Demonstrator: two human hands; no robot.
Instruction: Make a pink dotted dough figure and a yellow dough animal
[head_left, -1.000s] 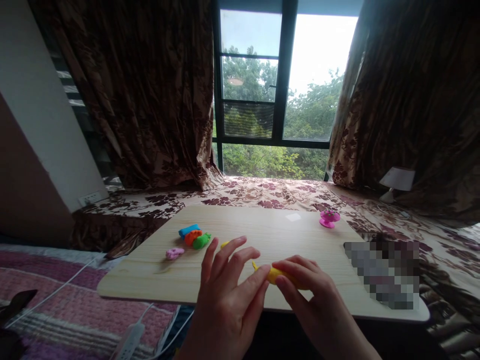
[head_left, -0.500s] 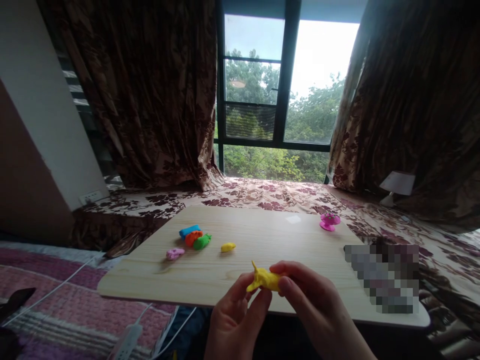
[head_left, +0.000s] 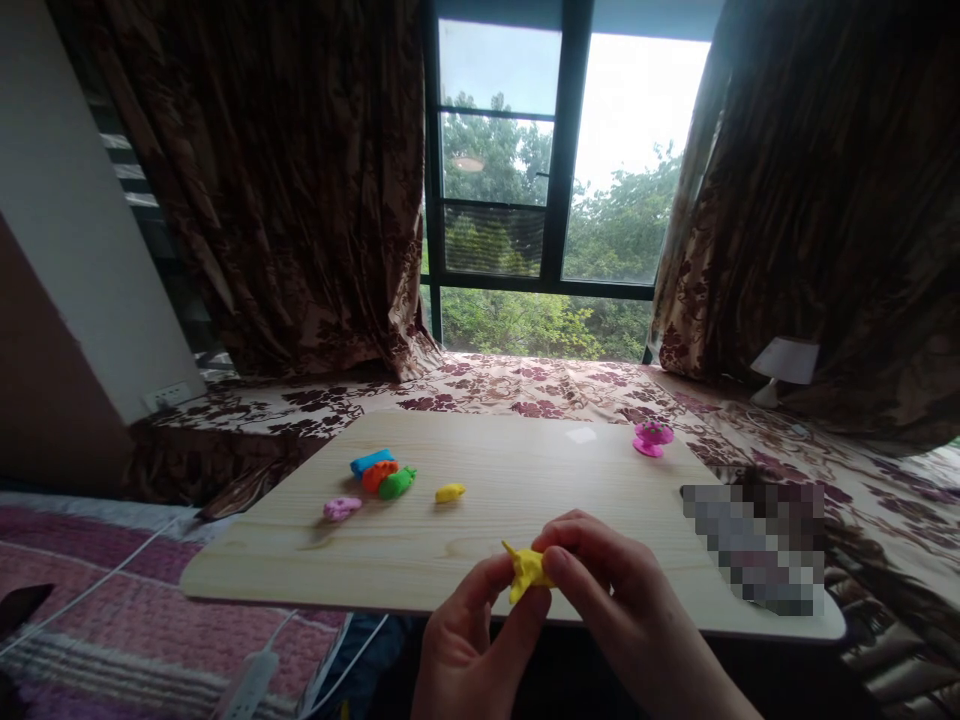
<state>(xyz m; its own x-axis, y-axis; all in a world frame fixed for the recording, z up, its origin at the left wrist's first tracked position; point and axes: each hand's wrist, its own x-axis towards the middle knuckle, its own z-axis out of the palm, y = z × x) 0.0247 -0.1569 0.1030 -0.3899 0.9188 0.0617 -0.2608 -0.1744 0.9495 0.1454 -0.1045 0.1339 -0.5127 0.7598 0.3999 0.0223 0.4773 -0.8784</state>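
Note:
A piece of yellow modelling clay point(head_left: 529, 570) with thin pointed ends is pinched between both hands over the table's near edge. My left hand point(head_left: 480, 625) grips its left side between thumb and fingertips. The fingers of my right hand point(head_left: 611, 590) close on its right end and hide part of it. Beyond the hands, a smaller yellow clay lump point(head_left: 450, 493) lies on the wooden table point(head_left: 510, 460). To its left sit a green clay piece point(head_left: 397, 483), an orange one point(head_left: 377, 475), a blue one point(head_left: 372, 463) and a pink one point(head_left: 342, 509).
A bright pink stand-like object point(head_left: 652, 439) with dark dots is at the table's far right. A blurred-out item point(head_left: 754, 545) covers the right side. A white power strip point(head_left: 251, 685) with cords lies at lower left. A small lamp point(head_left: 784, 365) stands beyond.
The yellow clay has turned in my fingers, its pointed end now angled more downward. My right hand covers more of it. The whole view has shifted slightly.

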